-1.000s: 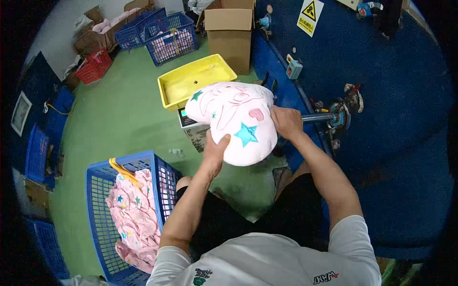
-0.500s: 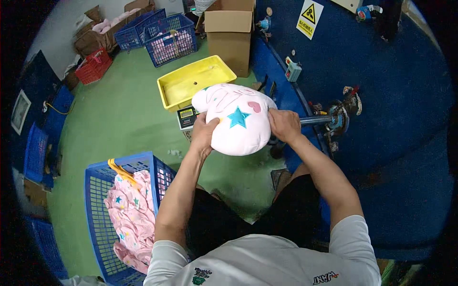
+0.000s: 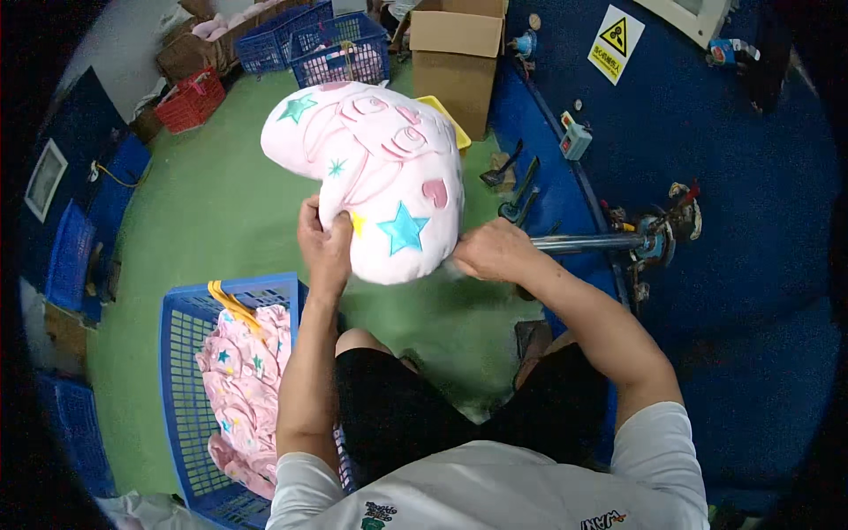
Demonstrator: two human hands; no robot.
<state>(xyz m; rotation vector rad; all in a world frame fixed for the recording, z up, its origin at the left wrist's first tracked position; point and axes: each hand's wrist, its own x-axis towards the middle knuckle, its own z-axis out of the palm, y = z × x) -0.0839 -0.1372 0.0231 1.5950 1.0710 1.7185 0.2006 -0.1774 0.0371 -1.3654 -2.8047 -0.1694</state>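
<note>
Both of our hands grip a plump pink cushion (image 3: 375, 177) printed with coloured stars and hearts. Our left hand (image 3: 324, 240) clutches its lower left edge, fingers curled into the fabric, while our right hand (image 3: 493, 252) closes on its lower right corner. We hold the cushion up in the air above our lap, over the green floor (image 3: 212, 212), and it hides most of a yellow tray (image 3: 452, 131) behind it. Just beyond our right hand a metal pipe (image 3: 587, 242) juts from the blue machine (image 3: 733, 177). At our left knee stands a blue basket (image 3: 181, 371) of limp pink covers (image 3: 243, 389). Farther off sit a cardboard box (image 3: 455, 53), more blue baskets (image 3: 309, 40) and a red basket (image 3: 190, 99).
</note>
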